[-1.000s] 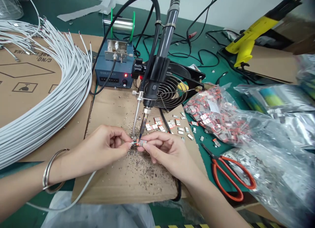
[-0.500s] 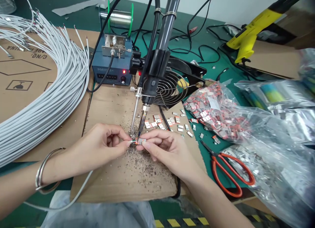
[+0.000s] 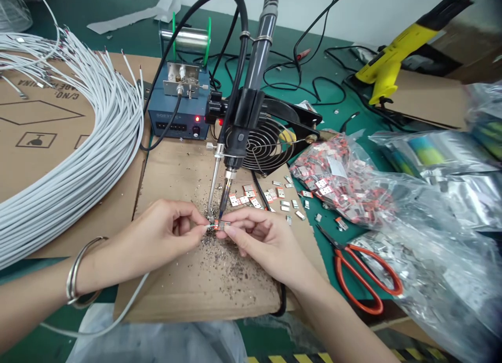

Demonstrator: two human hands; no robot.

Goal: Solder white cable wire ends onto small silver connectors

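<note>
My left hand [image 3: 159, 237] pinches the stripped end of a white wire [image 3: 129, 300] that trails back under my wrist. A small orange connector piece [image 3: 221, 225] is pinched in my right hand [image 3: 262, 242]. Wire end and piece meet right under the tip of the mounted soldering iron [image 3: 235, 143], beside the thin solder feed tube [image 3: 212, 185]. All of this sits over a cardboard sheet [image 3: 188, 279] speckled with solder crumbs.
A large bundle of white wires [image 3: 78, 159] lies left. Behind stand the blue solder feeder [image 3: 178, 112] and a black fan [image 3: 266, 143]. Loose connector pieces [image 3: 266, 195], a bag of them [image 3: 337, 180], orange scissors [image 3: 364, 276] and a yellow glue gun [image 3: 392, 65] lie right.
Both hands keep the wire end and the connector piece at the iron tip. Only the camera view has shifted slightly.
</note>
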